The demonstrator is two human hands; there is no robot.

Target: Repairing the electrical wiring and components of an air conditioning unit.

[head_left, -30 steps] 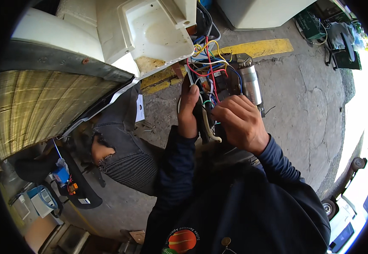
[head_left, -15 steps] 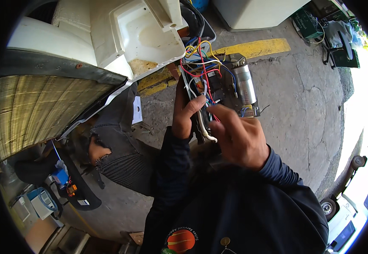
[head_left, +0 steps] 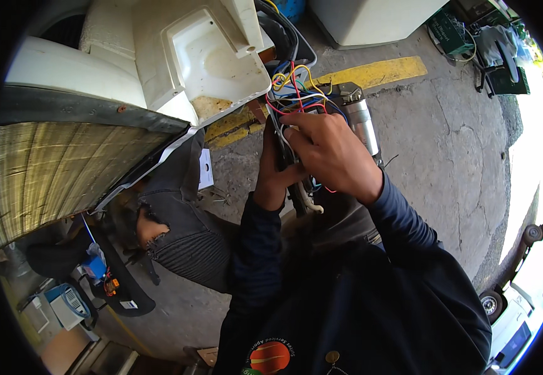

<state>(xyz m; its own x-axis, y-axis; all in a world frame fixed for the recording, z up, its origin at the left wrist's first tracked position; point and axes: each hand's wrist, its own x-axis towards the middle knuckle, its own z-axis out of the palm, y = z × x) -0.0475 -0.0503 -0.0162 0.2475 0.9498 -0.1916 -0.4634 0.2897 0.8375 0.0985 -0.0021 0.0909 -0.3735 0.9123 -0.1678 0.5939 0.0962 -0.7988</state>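
My left hand grips the left side of an electrical control box, its thumb lying across the near part. Red, yellow, blue and white wires spill from the box's far end. A silver cylindrical capacitor runs along its right side. My right hand reaches over the middle of the box with fingers curled together at the wires; what they pinch is hidden behind the hand. From the near end sticks out a white cable, close to my left thumb.
A stained cream plastic air-conditioner tray stands at the far left, beside a finned coil. Tools lie on a dark padded surface at lower left. A white cabinet stands at the back. Vehicles are parked at right.
My right hand has moved forward and left over the box, from its near end to the wires, with its fingers closing in. My left hand keeps its hold on the side.
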